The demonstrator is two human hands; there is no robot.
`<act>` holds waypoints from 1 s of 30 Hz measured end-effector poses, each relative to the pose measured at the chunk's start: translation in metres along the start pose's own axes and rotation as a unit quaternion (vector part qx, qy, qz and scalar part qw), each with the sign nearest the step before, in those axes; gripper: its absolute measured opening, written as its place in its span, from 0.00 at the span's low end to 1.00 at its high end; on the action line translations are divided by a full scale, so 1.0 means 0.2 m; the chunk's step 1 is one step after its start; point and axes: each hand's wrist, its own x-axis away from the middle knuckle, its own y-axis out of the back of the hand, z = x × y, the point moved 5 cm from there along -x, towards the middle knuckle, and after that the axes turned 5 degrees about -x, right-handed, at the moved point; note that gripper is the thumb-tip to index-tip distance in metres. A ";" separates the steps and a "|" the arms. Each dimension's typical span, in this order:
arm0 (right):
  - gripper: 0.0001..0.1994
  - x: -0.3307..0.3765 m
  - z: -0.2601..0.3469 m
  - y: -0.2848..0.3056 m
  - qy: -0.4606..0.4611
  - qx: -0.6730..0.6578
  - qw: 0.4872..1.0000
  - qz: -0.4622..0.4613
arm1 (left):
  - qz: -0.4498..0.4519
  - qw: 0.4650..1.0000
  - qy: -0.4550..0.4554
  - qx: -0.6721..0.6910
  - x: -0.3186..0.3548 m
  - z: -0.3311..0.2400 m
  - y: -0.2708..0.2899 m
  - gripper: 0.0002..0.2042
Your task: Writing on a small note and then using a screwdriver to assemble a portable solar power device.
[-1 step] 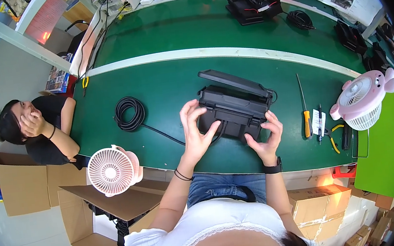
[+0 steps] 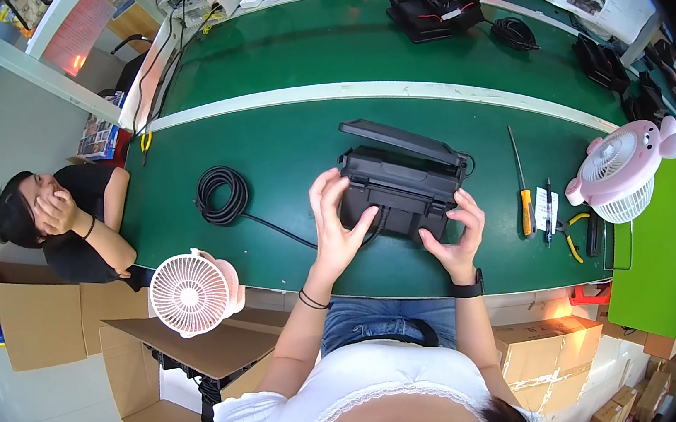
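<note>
Bracing the black hinged case on the green worktop — left hand fingers splayed against its side, right hand fingers curled gripping its front corner.

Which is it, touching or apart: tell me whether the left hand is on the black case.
Touching. The head view shows the left hand with its thumb and palm pressed against the near left end of the black case, fingers raised above it.

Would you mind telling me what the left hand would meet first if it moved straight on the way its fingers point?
The left hand points up and away across the table; its fingers already rest against the black case, so it would meet that first.
</note>
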 end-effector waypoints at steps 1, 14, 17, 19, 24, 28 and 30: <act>0.29 -0.01 0.00 0.00 0.000 0.001 1.000 -0.001 | 0.020 1.000 0.012 -0.008 -0.02 0.00 0.00 0.32; 0.26 -0.14 -0.03 0.01 -0.107 0.038 0.993 0.019 | -0.019 0.999 0.024 0.020 0.03 0.07 -0.10 0.25; 0.23 -0.14 0.00 -0.01 -0.141 0.015 0.990 0.024 | -0.025 0.999 0.029 0.028 0.02 0.07 -0.10 0.25; 0.21 -0.14 -0.01 -0.01 -0.166 -0.008 0.986 0.022 | -0.020 0.999 0.032 0.033 0.00 0.07 -0.11 0.24; 0.25 -0.19 0.04 -0.06 -0.145 -0.027 0.988 0.049 | -0.019 0.997 0.054 0.045 -0.03 0.09 -0.11 0.24; 0.33 -0.23 0.02 -0.05 -0.175 -0.019 0.981 0.076 | -0.021 0.995 0.075 0.061 -0.06 0.09 -0.10 0.24; 0.34 -0.26 0.02 -0.05 -0.168 -0.005 0.982 0.087 | -0.017 0.995 0.077 0.055 -0.07 0.11 -0.10 0.24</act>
